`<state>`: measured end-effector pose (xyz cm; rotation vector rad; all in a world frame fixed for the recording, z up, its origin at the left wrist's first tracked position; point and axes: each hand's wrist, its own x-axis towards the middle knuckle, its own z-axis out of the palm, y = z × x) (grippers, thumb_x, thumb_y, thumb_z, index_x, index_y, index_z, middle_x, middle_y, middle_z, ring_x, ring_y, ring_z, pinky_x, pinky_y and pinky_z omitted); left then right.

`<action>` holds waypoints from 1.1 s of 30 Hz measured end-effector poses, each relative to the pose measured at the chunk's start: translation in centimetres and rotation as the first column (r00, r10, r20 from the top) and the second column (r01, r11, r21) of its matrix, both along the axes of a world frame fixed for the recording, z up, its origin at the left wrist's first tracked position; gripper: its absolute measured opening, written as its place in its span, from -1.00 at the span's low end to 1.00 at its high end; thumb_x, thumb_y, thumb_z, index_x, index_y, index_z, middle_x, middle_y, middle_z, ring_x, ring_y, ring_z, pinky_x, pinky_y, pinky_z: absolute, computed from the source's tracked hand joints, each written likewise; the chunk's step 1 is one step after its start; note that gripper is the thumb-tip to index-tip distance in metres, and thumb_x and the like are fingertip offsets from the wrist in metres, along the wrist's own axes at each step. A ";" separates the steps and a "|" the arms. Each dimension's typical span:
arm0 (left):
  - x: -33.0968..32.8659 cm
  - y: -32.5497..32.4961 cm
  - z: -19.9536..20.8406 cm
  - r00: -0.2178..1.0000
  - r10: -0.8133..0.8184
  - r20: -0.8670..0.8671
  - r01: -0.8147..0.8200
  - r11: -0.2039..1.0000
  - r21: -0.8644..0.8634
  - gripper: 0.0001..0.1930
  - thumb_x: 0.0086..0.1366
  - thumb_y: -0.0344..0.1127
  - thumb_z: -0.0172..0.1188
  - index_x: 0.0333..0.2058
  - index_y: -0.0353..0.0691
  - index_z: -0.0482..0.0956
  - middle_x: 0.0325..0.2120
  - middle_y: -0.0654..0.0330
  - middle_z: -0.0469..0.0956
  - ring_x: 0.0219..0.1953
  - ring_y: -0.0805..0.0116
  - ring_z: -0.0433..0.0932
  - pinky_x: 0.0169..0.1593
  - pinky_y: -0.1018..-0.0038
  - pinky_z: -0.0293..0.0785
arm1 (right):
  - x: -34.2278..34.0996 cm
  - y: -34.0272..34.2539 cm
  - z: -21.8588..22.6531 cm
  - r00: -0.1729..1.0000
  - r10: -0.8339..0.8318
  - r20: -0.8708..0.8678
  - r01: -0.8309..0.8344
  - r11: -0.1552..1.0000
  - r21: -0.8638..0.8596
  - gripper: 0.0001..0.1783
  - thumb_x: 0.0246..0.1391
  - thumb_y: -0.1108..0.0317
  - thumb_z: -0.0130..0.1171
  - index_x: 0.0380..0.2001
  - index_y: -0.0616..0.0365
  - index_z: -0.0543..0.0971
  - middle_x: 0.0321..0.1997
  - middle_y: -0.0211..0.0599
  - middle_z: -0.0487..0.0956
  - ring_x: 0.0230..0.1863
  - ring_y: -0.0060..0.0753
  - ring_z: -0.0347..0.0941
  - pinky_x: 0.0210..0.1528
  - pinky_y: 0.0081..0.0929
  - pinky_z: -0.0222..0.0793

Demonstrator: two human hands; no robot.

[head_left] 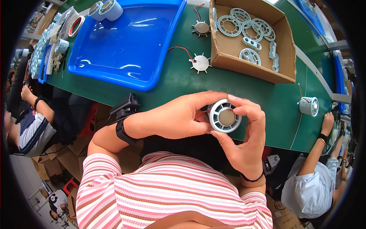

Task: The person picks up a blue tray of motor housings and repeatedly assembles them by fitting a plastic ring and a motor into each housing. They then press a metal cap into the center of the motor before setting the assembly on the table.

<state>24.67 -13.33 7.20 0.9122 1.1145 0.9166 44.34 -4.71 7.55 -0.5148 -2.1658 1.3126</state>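
Round slotted housing: I have the pale grey-blue housing [214, 124] between my two hands, over the near edge of the green bench [263, 91], its slotted ring and silvery centre disc [227, 117] facing up toward me.
Left fingers: on my left hand [173, 117] the index finger reaches round the far rim and the thumb lies at the near-left side, a partly closed C about the housing.
Right fingers: my right hand [248, 149] is curled, open only as wide as the housing; the thumb touches the near rim, one fingertip rests at the far rim, and the index tip bends over the ring's right side beside the disc.
Red wire: the wire [203, 113] shows at the left of the housing, in the gap between my left thumb and index finger.
Working it well: I judge that the left hand should steady the body while the right presses or turns evenly around the rim; pushing on one side alone could tilt the ring. The wire is best left slack, out of any pinch.
Cardboard box: far and right of my fingers, the box [251, 74] holds loose slotted rings [228, 35].
Blue tray: far left, the tray [110, 79] carries housings [111, 10] at its far-left corner.
Spoked disc: a silvery disc [201, 63] with a red wire lies between tray and box.
Wired housing: another housing [306, 106] lies well to the right.
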 end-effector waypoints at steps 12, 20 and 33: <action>-1.1 0.7 1.3 0.917 0.124 0.379 -0.004 0.953 -0.302 -0.29 0.42 -0.30 0.28 0.44 -0.27 0.18 0.23 0.09 0.44 0.21 0.26 0.52 0.22 0.29 0.59 | 0.0 0.3 0.0 0.998 -0.028 0.059 0.021 0.994 0.111 -0.32 -0.16 0.49 0.56 0.01 0.08 0.37 0.19 -0.11 0.55 0.24 -0.14 0.44 0.44 -0.05 0.13; -0.7 0.2 1.6 0.955 0.106 0.277 -0.047 0.976 -0.212 -0.38 0.45 -0.25 0.26 0.38 -0.28 0.28 0.09 0.07 0.55 0.12 0.32 0.60 0.13 0.36 0.64 | 0.0 -0.1 -0.5 0.999 -0.029 0.013 0.027 0.989 0.148 -0.30 -0.16 0.57 0.50 0.08 0.13 0.39 0.22 -0.07 0.50 0.24 -0.13 0.42 0.31 -0.26 0.30; -22.2 0.8 1.2 -0.663 0.422 -0.618 0.118 0.874 0.471 -0.52 0.26 -0.48 0.19 0.18 -0.12 0.53 0.24 0.05 0.48 0.32 0.02 0.39 0.33 -0.07 0.27 | 8.3 7.0 -1.0 0.651 -0.759 -0.028 0.600 0.491 0.631 -0.48 0.12 0.58 0.29 0.17 0.16 0.49 0.30 -0.17 0.48 0.37 -0.10 0.35 0.43 -0.21 0.19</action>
